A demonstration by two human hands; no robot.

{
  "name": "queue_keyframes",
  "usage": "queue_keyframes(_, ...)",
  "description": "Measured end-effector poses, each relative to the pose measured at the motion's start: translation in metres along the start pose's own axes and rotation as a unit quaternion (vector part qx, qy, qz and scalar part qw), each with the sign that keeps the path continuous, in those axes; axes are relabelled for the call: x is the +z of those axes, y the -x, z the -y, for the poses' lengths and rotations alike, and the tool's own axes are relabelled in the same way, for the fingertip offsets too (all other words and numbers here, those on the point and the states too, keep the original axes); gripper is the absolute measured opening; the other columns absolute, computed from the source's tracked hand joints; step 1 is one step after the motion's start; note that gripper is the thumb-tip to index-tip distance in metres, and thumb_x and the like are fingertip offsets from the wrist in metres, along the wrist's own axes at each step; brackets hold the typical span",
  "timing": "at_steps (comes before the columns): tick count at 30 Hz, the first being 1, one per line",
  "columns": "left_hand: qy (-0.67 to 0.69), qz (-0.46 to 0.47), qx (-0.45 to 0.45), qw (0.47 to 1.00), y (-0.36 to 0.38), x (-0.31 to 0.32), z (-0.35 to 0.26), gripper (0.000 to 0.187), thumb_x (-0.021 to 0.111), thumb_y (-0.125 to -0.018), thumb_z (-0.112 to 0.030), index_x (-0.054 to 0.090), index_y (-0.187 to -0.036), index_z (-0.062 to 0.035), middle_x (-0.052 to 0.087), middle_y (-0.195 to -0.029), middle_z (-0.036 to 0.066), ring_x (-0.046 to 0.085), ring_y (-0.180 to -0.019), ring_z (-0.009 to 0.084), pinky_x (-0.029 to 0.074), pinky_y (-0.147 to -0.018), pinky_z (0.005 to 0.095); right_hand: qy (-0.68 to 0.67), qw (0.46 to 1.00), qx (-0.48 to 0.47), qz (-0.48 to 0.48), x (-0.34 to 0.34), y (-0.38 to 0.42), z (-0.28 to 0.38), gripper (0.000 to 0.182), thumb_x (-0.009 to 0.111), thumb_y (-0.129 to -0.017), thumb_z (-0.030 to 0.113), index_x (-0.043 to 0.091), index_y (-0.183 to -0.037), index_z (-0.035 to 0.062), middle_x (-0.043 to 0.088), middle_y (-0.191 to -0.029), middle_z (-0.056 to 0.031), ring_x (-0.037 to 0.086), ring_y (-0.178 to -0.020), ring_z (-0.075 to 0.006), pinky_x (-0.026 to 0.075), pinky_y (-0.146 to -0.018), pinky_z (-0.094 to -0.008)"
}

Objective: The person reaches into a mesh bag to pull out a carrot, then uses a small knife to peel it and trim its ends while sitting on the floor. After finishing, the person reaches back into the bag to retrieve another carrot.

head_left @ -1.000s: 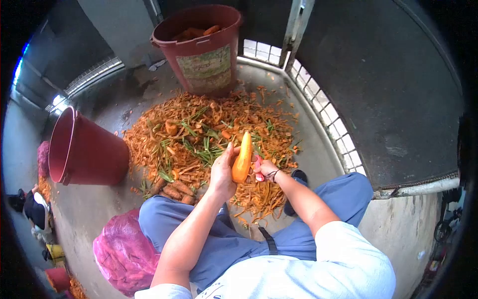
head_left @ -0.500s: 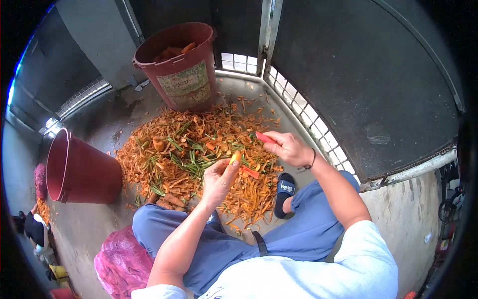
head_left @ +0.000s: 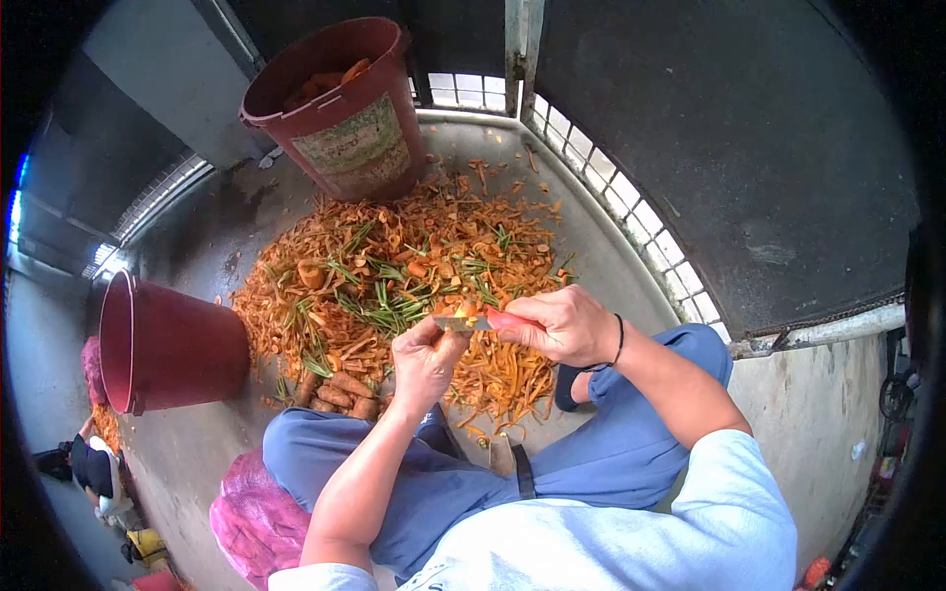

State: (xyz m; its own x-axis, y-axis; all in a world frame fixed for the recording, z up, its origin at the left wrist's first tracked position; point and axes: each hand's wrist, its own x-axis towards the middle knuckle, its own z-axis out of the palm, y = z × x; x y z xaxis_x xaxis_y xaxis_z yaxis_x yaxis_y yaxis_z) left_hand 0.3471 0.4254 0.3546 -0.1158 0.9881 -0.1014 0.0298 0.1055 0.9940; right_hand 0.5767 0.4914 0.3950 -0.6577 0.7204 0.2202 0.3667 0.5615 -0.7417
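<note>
My left hand (head_left: 424,366) is closed around a carrot (head_left: 465,309), whose yellow-orange end pokes up past my fingertips. In my right hand (head_left: 574,327), the fingers wrap the red handle of a knife (head_left: 459,323). The knife's flat blade lies across the carrot, close to my left thumb. Below both hands spreads a heap of carrot peelings (head_left: 394,258) mixed with green stem pieces. Several unpeeled, soil-marked carrots (head_left: 340,392) lie by my left knee.
A dark red bin (head_left: 365,148) with carrots in it stands behind the heap. Another red bin (head_left: 182,345) lies tipped at left. A pink mesh sack (head_left: 258,517) rests beside my left leg. Dark panels (head_left: 719,148) rise at right. Another person (head_left: 94,473) is at far left.
My right hand has moved left and down, bringing the knife to the carrot. My left hand has shifted slightly down and left. The whole view has tilted a little.
</note>
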Motion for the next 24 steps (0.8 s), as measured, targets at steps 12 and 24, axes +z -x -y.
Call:
queue_keyframes(12,-0.069,-0.004,0.074,0.995,0.005,0.004,-0.002,0.018,0.078,-0.088,-0.014,0.075,-0.098,0.0001,0.069,-0.076,0.002,0.059,-0.067,0.0066,0.047,-0.061,0.0248,0.014,1.0,-0.002,-0.002,-0.007,0.002,-0.002,0.029,0.072,-0.095,0.038,0.075,-0.104,0.0104,0.07,-0.078,-0.0133,0.068,-0.065,-0.0332,0.052,-0.057,-0.0402)
queue_keyframes(24,-0.122,-0.015,0.149,0.981,-0.001,0.004,0.0,0.026,0.079,-0.089,-0.008,0.068,-0.108,0.0056,0.071,-0.086,0.004,0.064,-0.078,0.007,0.053,-0.072,0.0228,-0.089,0.995,0.025,-0.031,-0.014,0.002,-0.026,0.033,0.077,-0.093,0.032,0.075,-0.104,0.0012,0.071,-0.08,-0.0119,0.068,-0.069,-0.0181,0.053,-0.064,-0.0324)
